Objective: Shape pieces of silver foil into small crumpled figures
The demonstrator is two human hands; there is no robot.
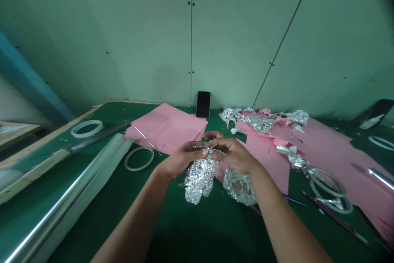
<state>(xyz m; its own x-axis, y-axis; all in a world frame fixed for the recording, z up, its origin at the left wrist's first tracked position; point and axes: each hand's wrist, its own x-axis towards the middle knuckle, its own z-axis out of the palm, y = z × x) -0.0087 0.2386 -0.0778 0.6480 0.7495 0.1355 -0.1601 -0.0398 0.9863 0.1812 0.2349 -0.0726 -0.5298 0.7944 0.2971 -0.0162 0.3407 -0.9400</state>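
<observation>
A: Where does the crumpled foil piece lie from the fingers?

B: Straight below them, toward half past six if twelve is the wall. Both hands have it by its gathered upper end, up off the green table as far as I can judge, and the broad body hangs toward the wearer.

A: And its long axis?

B: Roughly from one o'clock to seven, so it leans a little to the left. A thin twisted strand crosses that upper end, running about nine to three between the hands.

A: Which hand is nearer?

B: They meet at the top, but the body hangs closer to the left hand. Its thumb presses on the gathered foil, pinching it against fingers that are partly hidden.

A: The right hand?

B: It comes in from three o'clock, fingers curled and tips closed on the same twisted end. I cannot tell exactly how each fingertip sits.

A: What lies around them?

B: A second foil bundle sits at half past four, beside the right wrist. The pink paper stack is at ten, the phone just before twelve, and loose foil scraps at two.
</observation>
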